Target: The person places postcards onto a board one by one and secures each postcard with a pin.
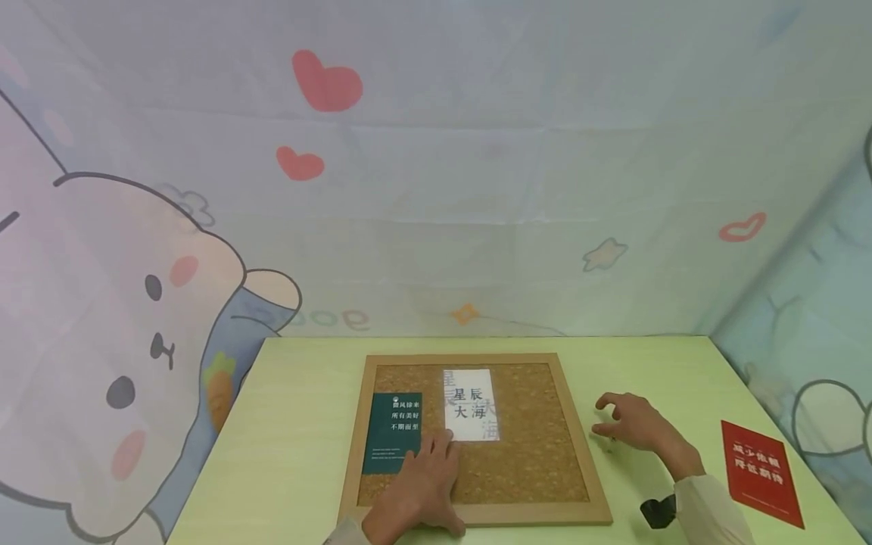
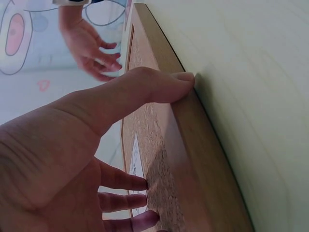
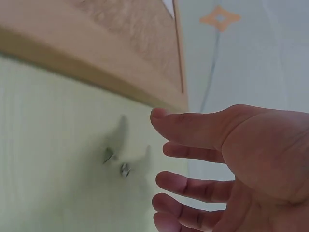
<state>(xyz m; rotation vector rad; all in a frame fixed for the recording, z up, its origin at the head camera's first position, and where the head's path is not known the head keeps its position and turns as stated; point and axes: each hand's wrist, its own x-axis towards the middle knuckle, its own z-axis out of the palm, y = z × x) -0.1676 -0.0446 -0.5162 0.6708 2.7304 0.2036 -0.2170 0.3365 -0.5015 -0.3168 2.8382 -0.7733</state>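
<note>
A wood-framed cork board (image 1: 534,465) lies on the table, with a white card (image 1: 470,424) near its middle and a dark green card (image 1: 381,435) at its left; both bear printed characters. My left hand (image 1: 425,481) rests on the board, its fingertips near the lower edges of the two cards. In the left wrist view, its thumb (image 2: 169,87) presses on the wooden frame. Right of the board, my right hand (image 1: 636,424) hovers with loosely bent fingers and nothing between them. Two small metallic tacks (image 3: 125,169) are on the tabletop near it in the right wrist view.
A red printed card (image 1: 759,473) lies at the table's right side. A small black object (image 1: 658,512) shows by the right wrist. Behind the pale yellow-green table (image 1: 300,401) hangs a cartoon-printed cloth backdrop (image 1: 477,182).
</note>
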